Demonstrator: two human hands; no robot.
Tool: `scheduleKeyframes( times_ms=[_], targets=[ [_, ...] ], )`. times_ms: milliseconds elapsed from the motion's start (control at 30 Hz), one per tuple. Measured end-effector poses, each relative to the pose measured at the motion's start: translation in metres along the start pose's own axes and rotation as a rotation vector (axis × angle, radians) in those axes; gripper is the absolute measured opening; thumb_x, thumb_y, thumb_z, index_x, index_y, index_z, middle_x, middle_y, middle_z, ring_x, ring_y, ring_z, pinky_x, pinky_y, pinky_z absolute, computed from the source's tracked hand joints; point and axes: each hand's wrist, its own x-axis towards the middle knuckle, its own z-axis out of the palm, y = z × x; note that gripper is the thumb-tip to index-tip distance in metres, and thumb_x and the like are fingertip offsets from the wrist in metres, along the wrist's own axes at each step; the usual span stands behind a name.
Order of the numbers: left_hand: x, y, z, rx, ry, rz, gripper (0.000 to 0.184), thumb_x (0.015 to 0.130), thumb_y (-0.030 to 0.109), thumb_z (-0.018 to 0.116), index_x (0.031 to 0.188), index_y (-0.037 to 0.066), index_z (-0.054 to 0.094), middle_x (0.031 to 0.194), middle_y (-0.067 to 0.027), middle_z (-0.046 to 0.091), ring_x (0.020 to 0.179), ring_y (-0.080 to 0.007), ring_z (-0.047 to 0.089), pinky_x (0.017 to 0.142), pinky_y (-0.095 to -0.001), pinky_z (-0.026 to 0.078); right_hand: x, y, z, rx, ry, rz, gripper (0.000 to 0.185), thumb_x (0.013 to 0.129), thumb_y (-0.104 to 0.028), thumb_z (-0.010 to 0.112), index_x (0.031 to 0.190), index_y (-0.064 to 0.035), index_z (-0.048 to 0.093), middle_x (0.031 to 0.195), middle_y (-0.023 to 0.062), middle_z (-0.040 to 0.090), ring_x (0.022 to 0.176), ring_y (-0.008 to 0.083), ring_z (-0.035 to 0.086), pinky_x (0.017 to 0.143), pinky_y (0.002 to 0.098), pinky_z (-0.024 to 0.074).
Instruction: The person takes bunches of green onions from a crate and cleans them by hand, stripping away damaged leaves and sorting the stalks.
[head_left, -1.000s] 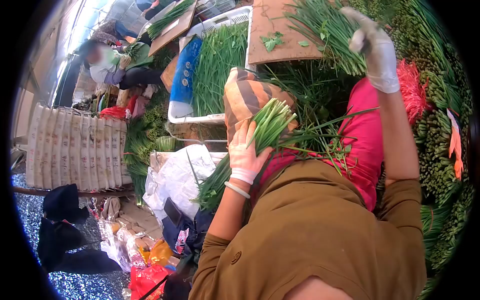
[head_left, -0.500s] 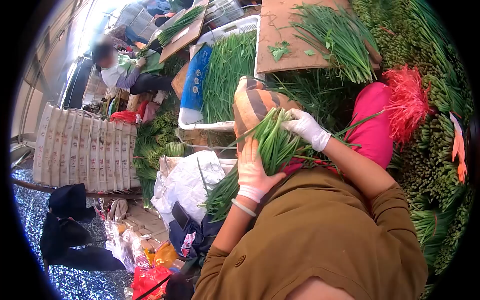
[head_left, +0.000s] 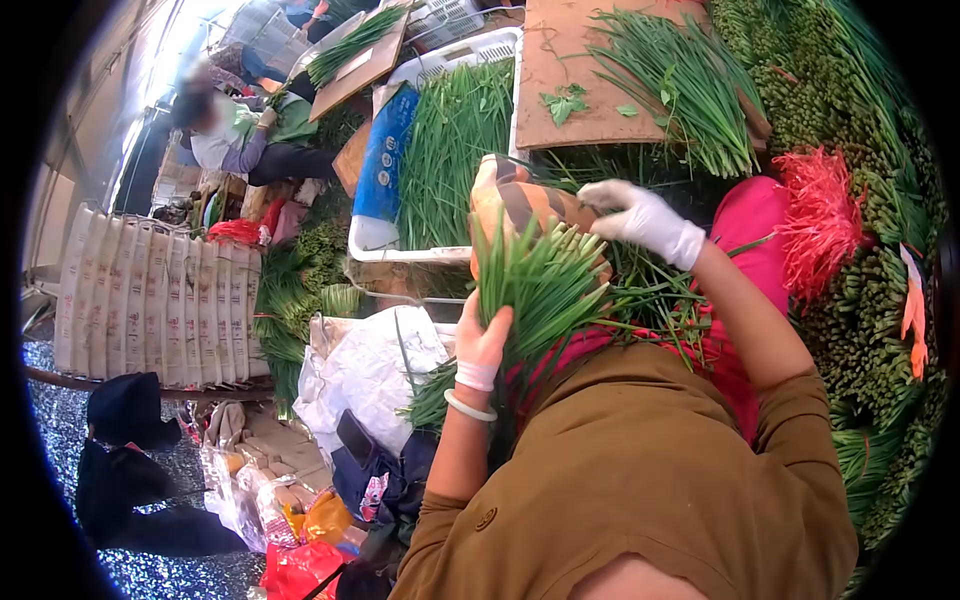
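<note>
A loose bunch of long green stalks [head_left: 545, 290] lies over my lap, with my left hand [head_left: 480, 345] wrapped round its left side. Pale cut ends of the bunch point up and right. Just beyond those ends is my right hand [head_left: 640, 220], gloved in white, its fingers apart and holding nothing. Under the bunch, an orange and brown striped cloth [head_left: 525, 200] covers one knee. More stalks [head_left: 680, 85] rest on a brown board [head_left: 560, 100] ahead of me.
A white crate [head_left: 375, 240] full of green stalks stands ahead. Red strips [head_left: 818, 220] hang beside stacked bundles [head_left: 865, 330] on the right. A white sack [head_left: 375, 370] and a phone [head_left: 356, 436] are at left. Another person [head_left: 215, 140] sits at the far left.
My right hand first came down from the stalks on the board to the bunch, then drew off it to the right, opening. My left hand now lifts and grips the bunch, which is more fanned out.
</note>
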Motion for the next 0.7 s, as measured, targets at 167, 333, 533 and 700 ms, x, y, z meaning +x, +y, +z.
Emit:
scheduleKeyframes(
  times_ms=[167, 333, 533, 700],
  targets=[
    [0.011, -0.009, -0.012, 0.089, 0.068, 0.043, 0.03, 0.092, 0.005, 0.051, 0.121, -0.003, 0.053, 0.106, -0.007, 0.062, 0.092, -0.0132, 0.057, 0.084, -0.0255, 0.045, 0.008, -0.003, 0.051, -0.378, -0.016, -0.149, 0.029, 0.076, -0.014, 0.073, 0.103, -0.0061, 0.066, 0.097, 0.0111, 0.063, 0.087, 0.0181, 0.06, 0.079, 0.0321, 0.0486],
    [0.015, -0.015, -0.013, -0.306, 0.178, -0.089, 0.025, 0.095, 0.012, 0.053, 0.116, 0.001, 0.054, 0.095, -0.0057, 0.062, 0.081, -0.012, 0.058, 0.073, -0.0247, 0.049, 0.027, -0.013, 0.008, 0.211, 0.246, -0.301, 0.015, 0.089, -0.012, 0.059, 0.083, 0.0005, 0.065, 0.082, 0.0048, 0.065, 0.079, 0.0114, 0.059, 0.074, 0.0283, 0.0479],
    [0.016, -0.02, -0.017, -0.266, 0.131, -0.101, 0.036, 0.094, 0.011, 0.053, 0.128, 0.0, 0.049, 0.106, -0.0081, 0.061, 0.092, -0.0126, 0.056, 0.082, -0.0259, 0.047, -0.005, -0.006, 0.021, -0.639, 0.1, -0.514, 0.028, 0.071, -0.021, 0.075, 0.088, -0.0007, 0.068, 0.102, 0.0171, 0.065, 0.098, 0.0319, 0.061, 0.088, 0.0367, 0.0475],
    [-0.003, 0.004, 0.005, 0.401, 0.096, 0.203, 0.095, 0.068, 0.02, 0.079, 0.143, -0.001, 0.025, 0.132, -0.0207, 0.046, 0.117, -0.0312, 0.049, 0.102, -0.0389, 0.039, 0.001, 0.009, 0.05, -0.476, 0.073, -0.327, 0.02, 0.07, -0.008, 0.072, 0.09, -0.0059, 0.068, 0.104, 0.0114, 0.066, 0.099, 0.0276, 0.062, 0.087, 0.0346, 0.0485]
  ],
)
